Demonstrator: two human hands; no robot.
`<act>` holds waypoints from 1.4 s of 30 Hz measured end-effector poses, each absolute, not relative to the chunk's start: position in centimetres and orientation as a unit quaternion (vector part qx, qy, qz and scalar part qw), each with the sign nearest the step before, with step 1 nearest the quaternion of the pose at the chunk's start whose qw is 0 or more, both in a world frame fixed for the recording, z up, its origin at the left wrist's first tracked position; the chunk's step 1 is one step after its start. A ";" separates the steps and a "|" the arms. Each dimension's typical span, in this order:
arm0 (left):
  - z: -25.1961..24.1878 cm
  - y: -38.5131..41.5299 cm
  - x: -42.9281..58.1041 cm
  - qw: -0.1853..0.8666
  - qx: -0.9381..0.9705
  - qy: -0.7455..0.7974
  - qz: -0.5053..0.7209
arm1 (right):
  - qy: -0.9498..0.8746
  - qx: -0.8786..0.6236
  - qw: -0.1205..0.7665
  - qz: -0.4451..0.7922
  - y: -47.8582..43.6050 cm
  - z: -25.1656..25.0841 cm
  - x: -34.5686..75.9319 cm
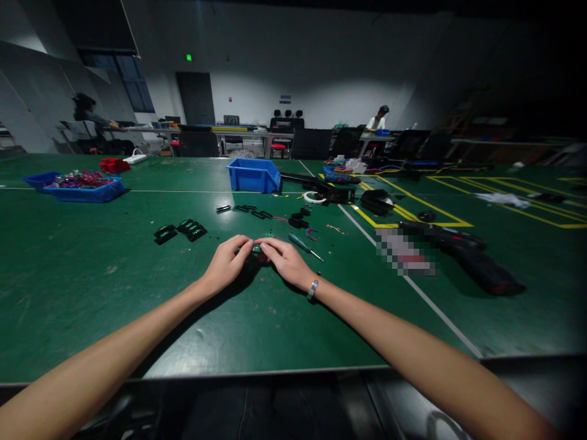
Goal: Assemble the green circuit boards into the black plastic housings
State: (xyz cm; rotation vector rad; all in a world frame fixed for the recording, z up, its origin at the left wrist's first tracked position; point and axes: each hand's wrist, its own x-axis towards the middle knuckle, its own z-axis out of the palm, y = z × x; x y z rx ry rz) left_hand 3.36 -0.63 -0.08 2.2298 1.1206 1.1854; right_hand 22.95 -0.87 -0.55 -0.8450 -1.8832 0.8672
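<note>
My left hand point(229, 261) and my right hand point(285, 261) meet above the table, fingertips pinched together. Between them is a small greenish part point(257, 249), mostly covered by the fingers, so its exact kind is unclear. A metal band circles my right wrist. Just past the right hand lies a screwdriver point(304, 245) with a dark green handle. To the left sit several black pieces with green circuit boards point(191, 229). Beyond the fingers are black frame-like parts point(253, 210) and short red and blue wires point(312, 234).
A blue bin point(254, 177) stands ahead; a blue tray point(87, 192) of reddish, shiny pieces is at left. At right lie a black pistol-shaped power tool point(472, 253), a white tape ring point(314, 197) and a blue-black tool point(342, 178). Two people sit at far tables.
</note>
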 end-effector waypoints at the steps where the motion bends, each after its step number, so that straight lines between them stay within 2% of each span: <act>1: 0.0 -0.7 3.4 0.191 0.791 0.397 0.424 | -0.748 -0.344 0.441 0.358 -1.0 -0.6 22.8; 10: 0.3 -1.5 4.1 0.205 0.776 0.397 0.445 | -0.711 -0.363 0.472 0.374 -1.8 -1.1 21.7; 20: 0.2 -1.8 4.5 0.289 0.760 0.397 0.426 | -0.713 -0.383 0.480 0.338 -2.0 -1.0 21.6; 33: 0.3 -2.3 4.7 0.280 0.742 0.399 0.460 | -0.695 -0.369 0.472 0.397 -2.2 -1.0 21.6; 42: 0.2 -2.0 4.6 0.285 0.751 0.397 0.444 | -0.702 -0.375 0.470 0.382 -2.1 -1.0 21.6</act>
